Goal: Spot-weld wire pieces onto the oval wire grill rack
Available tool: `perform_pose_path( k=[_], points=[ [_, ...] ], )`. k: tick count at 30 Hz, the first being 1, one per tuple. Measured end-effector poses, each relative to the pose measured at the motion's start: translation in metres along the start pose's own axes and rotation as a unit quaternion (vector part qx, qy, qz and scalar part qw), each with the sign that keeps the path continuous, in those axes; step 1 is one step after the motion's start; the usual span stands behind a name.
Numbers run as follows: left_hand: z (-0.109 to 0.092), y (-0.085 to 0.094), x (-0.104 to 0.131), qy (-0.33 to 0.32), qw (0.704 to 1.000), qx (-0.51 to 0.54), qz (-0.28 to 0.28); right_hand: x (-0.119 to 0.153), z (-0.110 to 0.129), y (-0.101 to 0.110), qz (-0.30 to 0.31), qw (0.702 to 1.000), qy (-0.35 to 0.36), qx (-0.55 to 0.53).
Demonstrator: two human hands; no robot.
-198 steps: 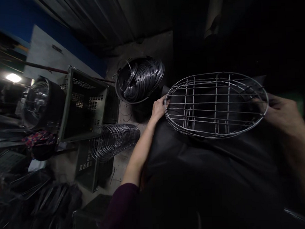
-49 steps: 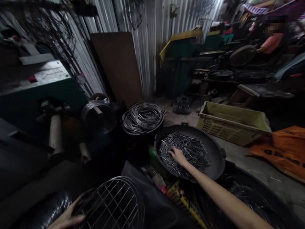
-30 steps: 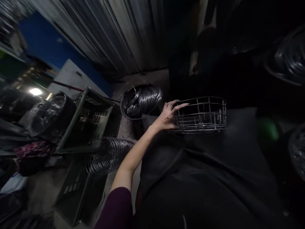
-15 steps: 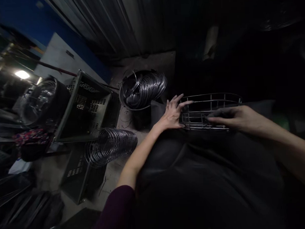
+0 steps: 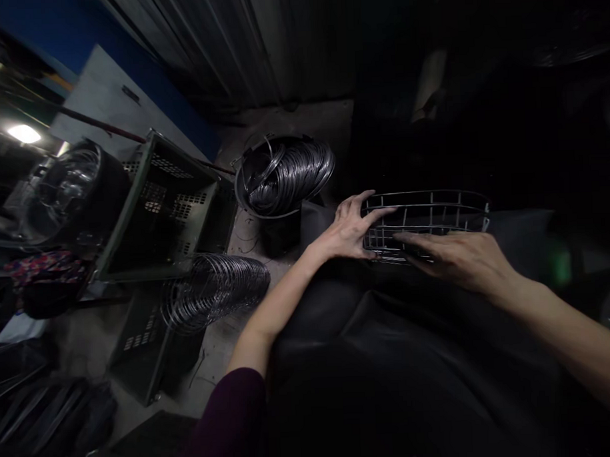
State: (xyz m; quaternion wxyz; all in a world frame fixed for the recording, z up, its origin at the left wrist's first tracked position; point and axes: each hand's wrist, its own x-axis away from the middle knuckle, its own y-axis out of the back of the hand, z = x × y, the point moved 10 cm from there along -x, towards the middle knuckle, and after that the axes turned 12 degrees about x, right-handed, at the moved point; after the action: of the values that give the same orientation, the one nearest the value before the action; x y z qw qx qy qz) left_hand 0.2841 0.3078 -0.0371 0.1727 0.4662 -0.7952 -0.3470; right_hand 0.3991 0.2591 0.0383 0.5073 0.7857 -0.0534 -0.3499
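A round wire basket (image 5: 434,214) lies on a dark cloth (image 5: 389,359) spread over the person's lap, seen nearly edge-on, its rim and upright wires catching the dim light. The left hand (image 5: 352,228) rests against the basket's left end, its fingers (image 5: 372,216) spread and laid over the rim and the outer wires rather than curled tight around them. The right hand (image 5: 459,256) lies palm down at the near side of the basket, its fingers (image 5: 410,239) stretched out flat toward the left and touching the lower wires; whether they pinch anything cannot be told in the gloom.

Beyond the left hand, on the floor, stands a dark bucket (image 5: 277,213) filled with coiled wire rings (image 5: 290,176). Left of it sits a green perforated crate (image 5: 159,207), tilted, and below that a long row of wire rings (image 5: 214,291) rests on a second crate (image 5: 153,340). Corrugated metal sheeting (image 5: 239,51) forms the wall behind
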Motion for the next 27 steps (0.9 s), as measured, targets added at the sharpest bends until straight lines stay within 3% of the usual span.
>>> perform_pose_path(
  k=[9, 15, 20, 27],
  points=[
    [-0.005, 0.011, -0.002, -0.005, 0.998, 0.035, 0.045, 0.004, 0.0, 0.003, -0.027, 0.998, 0.016, -0.046],
    [-0.039, 0.039, -0.003, -0.04, 0.999, -0.011, 0.018, 0.007, -0.006, 0.008, -0.014, 0.996, 0.043, -0.078],
    [-0.05, 0.061, -0.024, -0.077, 0.996, -0.051, -0.003, 0.001, -0.031, 0.003, -0.023, 0.996, 0.032, -0.075],
    [-0.037, 0.072, -0.065, -0.063, 0.997, -0.015, 0.051, -0.026, -0.056, 0.016, -0.064, 0.996, 0.04, -0.037]
  ],
)
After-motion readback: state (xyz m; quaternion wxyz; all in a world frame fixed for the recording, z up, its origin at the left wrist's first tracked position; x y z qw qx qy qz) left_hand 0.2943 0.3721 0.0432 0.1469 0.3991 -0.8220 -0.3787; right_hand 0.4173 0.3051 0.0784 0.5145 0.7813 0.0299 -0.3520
